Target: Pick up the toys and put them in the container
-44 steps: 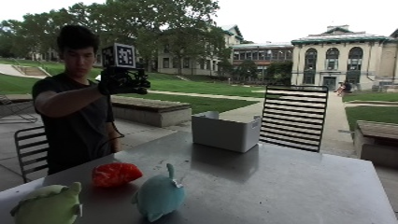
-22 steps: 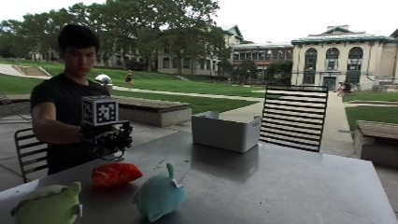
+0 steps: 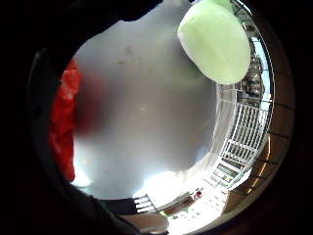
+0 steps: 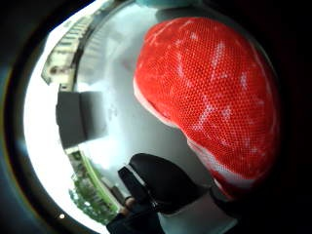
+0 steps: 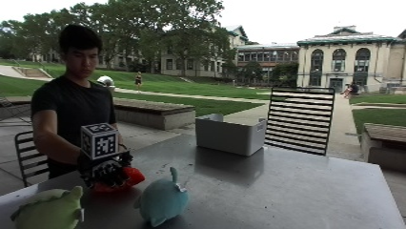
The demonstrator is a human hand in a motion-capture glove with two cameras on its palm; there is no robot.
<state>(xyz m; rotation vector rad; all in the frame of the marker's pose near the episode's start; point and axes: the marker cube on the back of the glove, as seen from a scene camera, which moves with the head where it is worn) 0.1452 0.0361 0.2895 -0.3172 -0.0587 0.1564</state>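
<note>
In the outside view my gloved right hand (image 5: 105, 171) is down on the red plush toy (image 5: 132, 177) at the table's near left, fingers curled over it. The thumb side palm view is filled by the red toy (image 4: 209, 92), with my thumb (image 4: 161, 184) at its edge. The toy still lies on the table. A teal plush toy (image 5: 162, 201) sits just right of it and a green plush toy (image 5: 47, 210) lies at the front left corner. The green toy (image 3: 215, 41) also shows in the little finger side view. The grey open container (image 5: 229, 134) stands at the table's far side.
The grey metal table (image 5: 285, 191) spreads wide to the right of the toys. A slatted chair back (image 5: 299, 119) stands behind the container. Another chair (image 5: 28, 152) is beside the person at the left.
My hand has dropped from head height to the table and come down onto the red toy. The toys and the container have not moved.
</note>
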